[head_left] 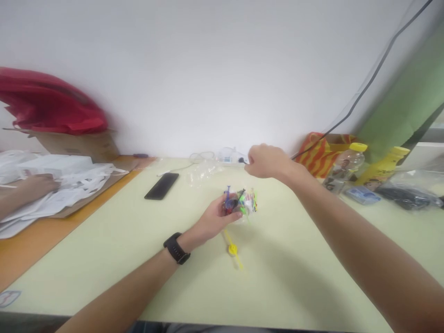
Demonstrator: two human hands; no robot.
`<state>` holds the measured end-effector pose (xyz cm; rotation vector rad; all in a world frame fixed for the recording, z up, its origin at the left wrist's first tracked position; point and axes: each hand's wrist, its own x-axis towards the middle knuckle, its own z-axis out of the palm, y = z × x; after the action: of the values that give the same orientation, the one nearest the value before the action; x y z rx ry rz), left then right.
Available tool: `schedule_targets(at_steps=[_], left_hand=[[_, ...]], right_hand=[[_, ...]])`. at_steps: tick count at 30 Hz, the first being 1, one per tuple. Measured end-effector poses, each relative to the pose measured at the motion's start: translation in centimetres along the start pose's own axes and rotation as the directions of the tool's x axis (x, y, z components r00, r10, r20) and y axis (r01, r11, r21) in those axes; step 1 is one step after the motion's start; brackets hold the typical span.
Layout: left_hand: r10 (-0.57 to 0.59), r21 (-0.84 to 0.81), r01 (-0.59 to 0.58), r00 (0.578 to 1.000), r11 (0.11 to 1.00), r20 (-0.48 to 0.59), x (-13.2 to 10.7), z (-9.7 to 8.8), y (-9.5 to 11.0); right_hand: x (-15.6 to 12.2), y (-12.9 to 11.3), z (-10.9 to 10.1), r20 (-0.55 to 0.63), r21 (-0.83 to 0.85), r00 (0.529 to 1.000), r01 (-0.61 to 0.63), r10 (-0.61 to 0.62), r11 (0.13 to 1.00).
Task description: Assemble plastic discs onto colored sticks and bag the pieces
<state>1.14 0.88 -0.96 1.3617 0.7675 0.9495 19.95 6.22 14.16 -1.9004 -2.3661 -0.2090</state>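
Note:
My left hand (217,215), with a black watch (176,248) on its wrist, is closed round a bunch of small colourful plastic pieces (243,202), blue, green, red and yellow. Clear plastic seems to surround them, but blur hides whether it is a bag or a cup. Just below on the table lies a yellow plastic piece (232,249) with a round middle and two thin arms. Raised above and to the right, my right hand (265,161) has its fingers curled closed. Whatever is in them, if anything, is hidden. It overlaps a white power strip (227,156) by the wall.
A black phone (161,186) and crumpled clear plastic (201,173) lie behind my left hand. At right stand a bottle (347,166), a yellow pack (385,169) and a striped bag (312,155). Another person's hand (40,185) rests on white bags (79,185) at left.

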Motion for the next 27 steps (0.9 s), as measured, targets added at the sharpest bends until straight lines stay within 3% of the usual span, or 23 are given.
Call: schedule_targets(at_steps=[3, 6, 9, 11, 12, 15, 19, 23, 27], left_hand=[[-0.037, -0.079, 0.035, 0.999, 0.996, -0.018, 0.0, -0.1, 0.1], [-0.074, -0.228, 0.062, 0.996, 0.972, -0.045, 0.1, -0.3, 0.5], [-0.073, -0.373, 0.043, 0.995, 0.927, -0.067, 0.5, -0.7, 1.0], [-0.063, -0.423, 0.016, 0.993, 0.906, -0.098, 0.6, -0.9, 1.2], [-0.06, -0.431, 0.005, 0.992, 0.902, -0.114, 0.7, -1.0, 1.2], [-0.058, -0.396, -0.003, 0.988, 0.918, -0.141, 0.7, -1.1, 0.9], [-0.043, -0.303, 0.0, 0.99, 0.953, -0.134, 0.6, -1.0, 0.3], [-0.044, -0.215, 0.014, 0.989, 0.976, -0.138, 0.6, -1.0, 0.0], [-0.03, -0.117, 0.013, 0.989, 0.993, -0.142, 0.6, -0.9, -0.1]], right_hand=[[-2.0, 0.0, -0.4, -0.158, 0.046, 0.987, -0.019, 0.026, 0.999], [-5.7, -0.6, -0.8, -0.241, 0.165, 0.971, 0.047, -0.006, 0.985], [-10.3, -1.7, 0.4, -0.144, 0.352, 0.948, 0.319, -0.285, 0.88], [-12.9, -2.5, 2.4, -0.046, 0.446, 0.853, 0.483, -0.52, 0.754], [-13.8, -2.9, 3.7, -0.017, 0.447, 0.826, 0.51, -0.563, 0.735], [-15.0, -3.7, 7.8, 0.013, 0.397, 0.859, 0.465, -0.511, 0.791], [-14.1, -4.1, 11.4, 0.008, 0.523, 0.852, 0.442, -0.523, 0.728], [-13.5, -3.9, 11.9, 0.0, 0.648, 0.851, 0.4, -0.526, 0.648], [-13.2, -3.0, 9.9, -0.084, 0.743, 0.895, 0.35, -0.439, 0.571]])
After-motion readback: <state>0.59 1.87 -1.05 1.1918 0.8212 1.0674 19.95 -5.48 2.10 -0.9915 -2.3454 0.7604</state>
